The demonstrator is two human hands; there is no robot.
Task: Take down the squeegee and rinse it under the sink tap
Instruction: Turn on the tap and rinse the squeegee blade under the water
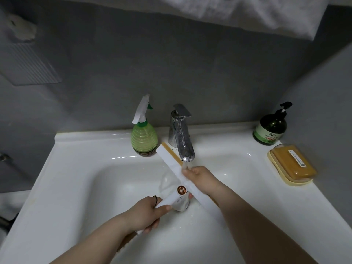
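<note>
Grip: left hand (146,212) is closed around the white handle of the white T-shaped plastic squeegee with a tan rubber edge (172,161), thumb on top; right hand (200,178) pinches the blade bar near its middle.
Squeegee: held over the white ceramic sink basin (80,187), its bar slanting from 11 o'clock to 5 o'clock, just under the spout.
Tap: chrome single-lever sink tap (181,134) at 12 o'clock of the basin, water running onto the right fingers and bar.
Rim, 11 o'clock: green ribbed spray bottle with white trigger (144,137), just beside the tap.
Rim, 2 o'clock: dark green pump bottle (270,128); near it, an orange soap bar in a pale yellow dish (292,165).
</note>
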